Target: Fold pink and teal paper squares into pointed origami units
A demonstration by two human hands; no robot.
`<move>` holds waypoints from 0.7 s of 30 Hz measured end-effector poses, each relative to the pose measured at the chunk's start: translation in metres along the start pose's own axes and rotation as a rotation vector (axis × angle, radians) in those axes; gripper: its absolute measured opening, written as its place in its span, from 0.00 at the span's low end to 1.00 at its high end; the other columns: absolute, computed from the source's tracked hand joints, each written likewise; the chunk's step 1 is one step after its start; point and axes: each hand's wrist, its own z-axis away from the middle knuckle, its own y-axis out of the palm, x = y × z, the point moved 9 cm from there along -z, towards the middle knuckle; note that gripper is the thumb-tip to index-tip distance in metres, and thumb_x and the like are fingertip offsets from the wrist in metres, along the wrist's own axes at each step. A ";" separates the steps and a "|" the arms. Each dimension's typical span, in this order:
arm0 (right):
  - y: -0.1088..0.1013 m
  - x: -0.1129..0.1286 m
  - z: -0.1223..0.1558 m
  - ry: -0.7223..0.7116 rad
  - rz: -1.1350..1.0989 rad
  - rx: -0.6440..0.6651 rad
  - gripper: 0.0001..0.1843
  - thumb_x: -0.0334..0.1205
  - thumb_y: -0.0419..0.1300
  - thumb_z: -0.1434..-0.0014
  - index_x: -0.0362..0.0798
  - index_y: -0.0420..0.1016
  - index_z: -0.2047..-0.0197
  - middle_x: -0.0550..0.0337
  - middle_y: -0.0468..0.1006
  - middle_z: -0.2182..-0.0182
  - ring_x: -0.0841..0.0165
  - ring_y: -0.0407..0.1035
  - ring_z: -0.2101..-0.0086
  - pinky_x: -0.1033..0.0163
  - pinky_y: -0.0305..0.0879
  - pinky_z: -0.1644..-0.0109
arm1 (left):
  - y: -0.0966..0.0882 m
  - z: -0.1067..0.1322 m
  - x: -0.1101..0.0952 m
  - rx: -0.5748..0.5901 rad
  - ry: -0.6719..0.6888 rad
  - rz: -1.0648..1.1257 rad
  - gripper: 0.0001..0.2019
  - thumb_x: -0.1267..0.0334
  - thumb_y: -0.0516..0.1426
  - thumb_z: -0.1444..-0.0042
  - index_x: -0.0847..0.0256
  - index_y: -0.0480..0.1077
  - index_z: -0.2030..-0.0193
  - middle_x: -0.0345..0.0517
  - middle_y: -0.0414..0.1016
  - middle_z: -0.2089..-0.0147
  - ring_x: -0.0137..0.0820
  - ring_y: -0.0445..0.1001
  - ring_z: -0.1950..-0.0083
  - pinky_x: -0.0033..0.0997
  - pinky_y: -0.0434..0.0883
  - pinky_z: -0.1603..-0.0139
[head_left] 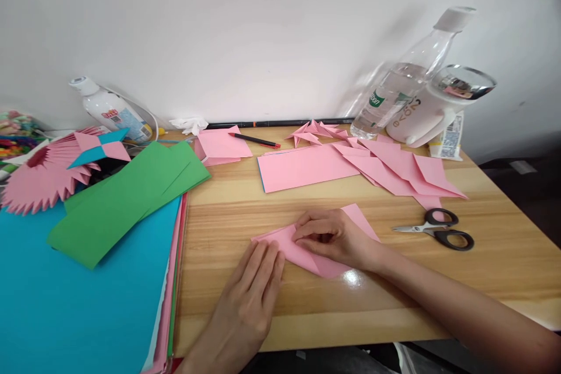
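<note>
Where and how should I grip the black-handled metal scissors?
Probably by the black looped handles, from the right and above: they lie at the right end on the wood-grain table, while the pointed silver blades face left, toward the right hand.

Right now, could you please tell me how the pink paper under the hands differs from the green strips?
The pink paper is partly folded over; the green strips look flat. The pink paper lies on the wooden tabletop, touched by the left hand and right hand, whereas the green strips lie partly over the blue sheet, touched by neither. Both are plain-coloured paper.
</note>
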 end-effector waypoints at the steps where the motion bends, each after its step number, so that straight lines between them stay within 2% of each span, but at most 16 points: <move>1: -0.001 0.001 0.000 -0.004 0.018 -0.007 0.08 0.34 0.58 0.40 0.45 0.79 0.65 0.54 0.77 0.69 0.71 0.72 0.68 0.68 0.67 0.66 | 0.001 0.000 0.000 0.002 0.001 0.000 0.17 0.76 0.47 0.38 0.78 0.65 0.44 0.66 0.69 0.42 0.48 0.57 0.34 0.47 0.70 0.41; 8: -0.003 0.001 0.002 -0.002 0.093 -0.051 0.09 0.32 0.57 0.41 0.45 0.79 0.68 0.55 0.75 0.71 0.73 0.69 0.73 0.70 0.64 0.72 | 0.004 -0.002 0.000 0.042 -0.003 0.013 0.17 0.74 0.48 0.37 0.80 0.63 0.43 0.68 0.66 0.40 0.52 0.58 0.34 0.48 0.71 0.43; 13: -0.005 0.000 0.002 0.001 0.109 -0.065 0.08 0.30 0.58 0.42 0.45 0.78 0.69 0.55 0.75 0.71 0.72 0.70 0.72 0.70 0.64 0.72 | 0.003 -0.002 0.001 0.059 -0.016 0.025 0.18 0.74 0.47 0.37 0.79 0.63 0.42 0.67 0.64 0.39 0.51 0.55 0.33 0.47 0.70 0.42; 21: -0.003 0.000 0.001 0.004 0.111 -0.070 0.08 0.28 0.57 0.44 0.44 0.78 0.69 0.54 0.75 0.70 0.73 0.69 0.73 0.71 0.62 0.74 | 0.008 0.003 -0.001 0.086 -0.004 0.045 0.18 0.74 0.47 0.37 0.81 0.61 0.42 0.70 0.63 0.38 0.54 0.53 0.33 0.51 0.70 0.42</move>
